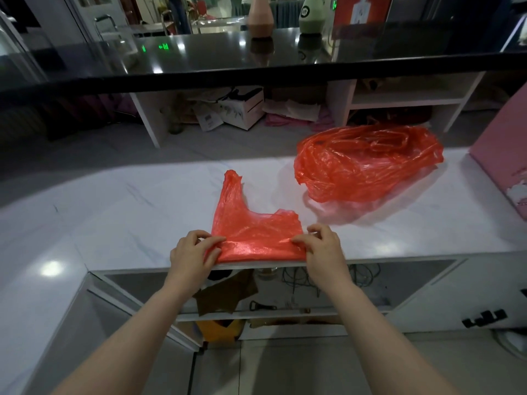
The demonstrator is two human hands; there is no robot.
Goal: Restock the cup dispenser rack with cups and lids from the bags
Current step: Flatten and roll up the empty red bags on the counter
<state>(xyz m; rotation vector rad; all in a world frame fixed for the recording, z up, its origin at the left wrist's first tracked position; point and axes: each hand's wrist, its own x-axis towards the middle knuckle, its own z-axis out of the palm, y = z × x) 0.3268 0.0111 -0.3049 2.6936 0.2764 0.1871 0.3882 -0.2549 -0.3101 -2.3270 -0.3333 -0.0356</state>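
A flattened, partly folded red plastic bag (256,232) lies at the front edge of the white marble counter (114,223), one handle pointing away from me. My left hand (192,253) pinches its near left corner. My right hand (325,249) pinches its near right corner. A second red plastic bag (368,163), crumpled and puffed up, sits further back on the right; what is inside it cannot be made out. No cups, lids or dispenser rack are in view.
A black glossy upper counter (256,58) runs across the back, with a pink vase (260,17) and a green bottle (313,15) on it. Cluttered white shelves (405,98) sit beneath. A pink panel (502,166) stands at right. Open shelves with cables lie under the counter edge.
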